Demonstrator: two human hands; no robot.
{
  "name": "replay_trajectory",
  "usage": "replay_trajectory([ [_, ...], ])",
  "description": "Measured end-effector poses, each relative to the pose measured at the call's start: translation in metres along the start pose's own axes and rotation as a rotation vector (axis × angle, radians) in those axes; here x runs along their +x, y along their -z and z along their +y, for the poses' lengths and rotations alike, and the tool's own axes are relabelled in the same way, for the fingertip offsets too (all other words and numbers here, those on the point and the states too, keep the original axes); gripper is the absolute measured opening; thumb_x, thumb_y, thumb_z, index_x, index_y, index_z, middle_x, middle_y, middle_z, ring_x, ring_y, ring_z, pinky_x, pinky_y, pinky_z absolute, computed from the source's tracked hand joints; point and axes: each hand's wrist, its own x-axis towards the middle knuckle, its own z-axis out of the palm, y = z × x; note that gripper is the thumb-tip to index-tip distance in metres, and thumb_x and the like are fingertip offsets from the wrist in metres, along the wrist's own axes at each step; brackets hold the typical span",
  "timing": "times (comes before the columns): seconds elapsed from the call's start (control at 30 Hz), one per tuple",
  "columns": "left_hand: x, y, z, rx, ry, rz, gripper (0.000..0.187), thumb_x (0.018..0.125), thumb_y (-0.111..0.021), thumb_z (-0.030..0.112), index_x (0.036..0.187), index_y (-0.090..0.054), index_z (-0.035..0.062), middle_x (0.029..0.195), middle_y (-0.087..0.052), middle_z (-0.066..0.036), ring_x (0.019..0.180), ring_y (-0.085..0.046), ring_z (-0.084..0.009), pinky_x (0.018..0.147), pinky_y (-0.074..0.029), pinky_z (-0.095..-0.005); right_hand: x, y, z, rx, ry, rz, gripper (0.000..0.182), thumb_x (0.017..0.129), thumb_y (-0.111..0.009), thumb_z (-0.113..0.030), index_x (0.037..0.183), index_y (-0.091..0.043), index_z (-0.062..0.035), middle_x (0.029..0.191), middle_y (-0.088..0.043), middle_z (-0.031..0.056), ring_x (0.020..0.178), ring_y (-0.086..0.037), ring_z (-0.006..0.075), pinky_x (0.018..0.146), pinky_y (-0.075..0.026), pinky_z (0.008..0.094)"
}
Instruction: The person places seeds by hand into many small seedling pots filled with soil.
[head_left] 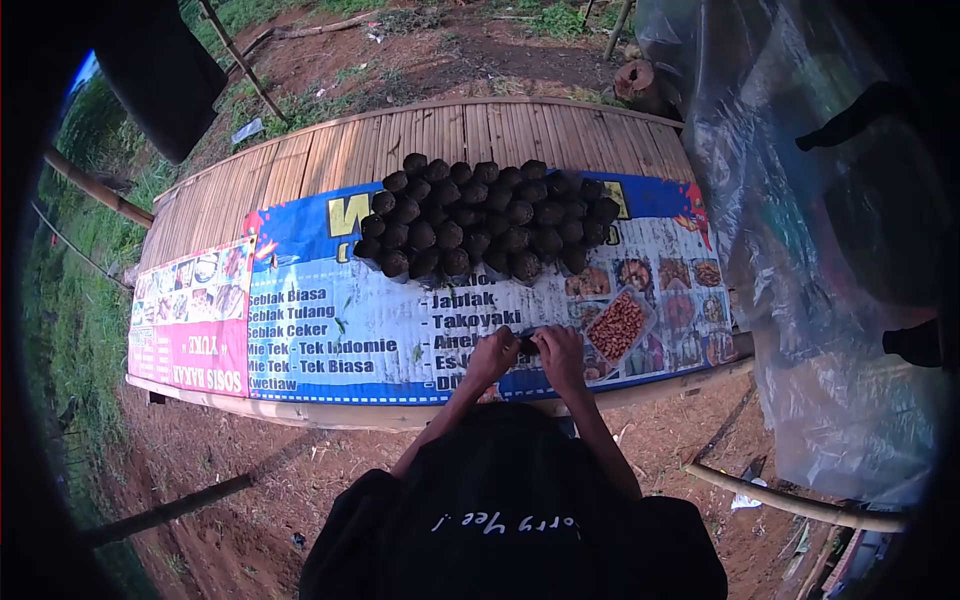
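Left hand point(495, 356), right hand point(561, 356) curled nearly closed, pinching small dark piece point(527, 346) between them. Clear plastic tray point(651, 317) of reddish-brown seeds point(616, 327) just right of them; sideways knock could spill seeds.

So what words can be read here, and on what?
Blue and white banner:
"Seblak Biasa"
"Seblak Tulang"
"Seblak Ceker"
"Mie Tek - Tek Indomie"
"Mie Tek - Tek Biasa"
"Kwetiaw"
"Takoyaki"
Pink sign, upside down:
"SOSIS BAKAR"
"YUKE"
Black shirt:
"orry", "Yee"
Other print is covered, blurred or too small.

an outdoor yard point(450, 58): soil point(210, 465), grass point(565, 20), bamboo table point(350, 150)
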Motion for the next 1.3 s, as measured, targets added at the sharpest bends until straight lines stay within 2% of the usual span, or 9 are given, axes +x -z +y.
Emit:
replay_trajectory([
  [0.2,0.0,-0.001,0.002,0.016,0.012,-0.017,0.027,0.09,-0.063,0.025,0.093,-0.06,-0.0018,0.085,-0.068,-0.021,0.083,-0.068,-0.0379,0.073,-0.052,-0.0437,-0.002,0.003,0.004,0.173,-0.026,-0.02,0.007,0.092,-0.06,-0.017,0.096,-0.063,-0.0114,0.092,-0.064,0.004,0.088,-0.055,0.0278,0.08,-0.04,0.0428],
  [0.33,0.0,-0.001,0.004,0.021,-0.022,-0.016,0.026,0.09,-0.063,0.024,0.094,-0.06,-0.0012,0.086,-0.069,-0.021,0.083,-0.068,-0.0382,0.073,-0.052,-0.0444,-0.002,0.004,0.006,0.051,-0.066,-0.035,0.008,0.092,-0.06,-0.017,0.096,-0.064,-0.011,0.092,-0.065,0.0043,0.087,-0.056,0.0278,0.08,-0.04,0.0421],
  [0.5,0.001,-0.002,-0.002,0.053,-0.015,-0.061,0.027,0.089,-0.062,0.025,0.097,-0.06,0.0001,0.089,-0.07,-0.023,0.085,-0.068,-0.0405,0.076,-0.053,-0.0482,0.0,-0.003,0.004,0.114,-0.084,0.213,0.009,0.091,-0.062,-0.017,0.096,-0.066,-0.0109,0.093,-0.067,0.005,0.086,-0.058,0.0286,0.077,-0.042,0.042],
  [0.7,0.0,-0.011,-0.009,0.011,-0.083,-0.07,0.03,0.089,-0.063,0.028,0.098,-0.059,-0.0003,0.084,-0.069,-0.023,0.081,-0.068,-0.0418,0.073,-0.053,-0.0492,-0.009,-0.004,-0.002,0.046,-0.195,0.081,0.012,0.091,-0.062,-0.019,0.098,-0.067,-0.0104,0.094,-0.068,0.0054,0.087,-0.058,0.0292,0.078,-0.042,0.0425],
  [0.8,-0.003,-0.005,0.003,-0.017,0.089,-0.133,0.039,0.085,-0.071,0.029,0.107,-0.055,0.0005,0.096,-0.068,-0.023,0.092,-0.066,-0.0411,0.08,-0.052,-0.0476,-0.008,-0.006,-0.005,0.127,-0.18,0.191,0.01,0.092,-0.06,-0.017,0.096,-0.066,-0.0103,0.095,-0.069,0.0049,0.089,-0.058,0.0299,0.08,-0.042,0.0436],
  [0.87,-0.005,-0.003,-0.001,0.027,-0.115,-0.009,0.059,0.077,-0.08,0.026,0.122,-0.049,0.002,0.116,-0.061,-0.023,0.109,-0.06,-0.0404,0.091,-0.05,-0.0449,-0.009,-0.004,-0.006,0.096,-0.179,0.156,0.01,0.092,-0.06,-0.017,0.096,-0.066,-0.0104,0.095,-0.069,0.0048,0.089,-0.058,0.0299,0.08,-0.042,0.0434],
  [0.97,-0.002,-0.004,-0.006,0.019,-0.263,-0.009,0.078,0.068,-0.085,0.018,0.133,-0.043,0.0043,0.127,-0.053,-0.021,0.119,-0.053,-0.04,0.098,-0.046,-0.0438,-0.011,-0.004,-0.008,0.046,-0.195,0.103,0.01,0.091,-0.061,-0.018,0.096,-0.066,-0.0105,0.096,-0.069,0.0047,0.09,-0.058,0.0296,0.08,-0.042,0.0429],
  [1.2,0.01,-0.016,-0.025,-0.063,-0.365,-0.146,0.075,0.068,-0.079,0.008,0.135,-0.045,0.0046,0.12,-0.057,-0.019,0.109,-0.059,-0.0397,0.094,-0.051,-0.0434,-0.007,-0.001,-0.006,0.132,-0.138,0.129,0.009,0.092,-0.06,-0.018,0.095,-0.065,-0.0099,0.095,-0.068,0.0054,0.09,-0.057,0.03,0.081,-0.041,0.0431],
  [1.3,0.007,-0.013,-0.017,-0.052,-0.235,-0.118,0.066,0.073,-0.073,0.006,0.134,-0.048,0.005,0.121,-0.057,-0.018,0.111,-0.059,-0.0382,0.093,-0.051,-0.0431,-0.011,-0.004,-0.002,0.112,-0.143,0.077,0.009,0.092,-0.059,-0.017,0.094,-0.065,-0.0102,0.096,-0.068,0.0056,0.089,-0.058,0.0301,0.081,-0.041,0.0427],
])
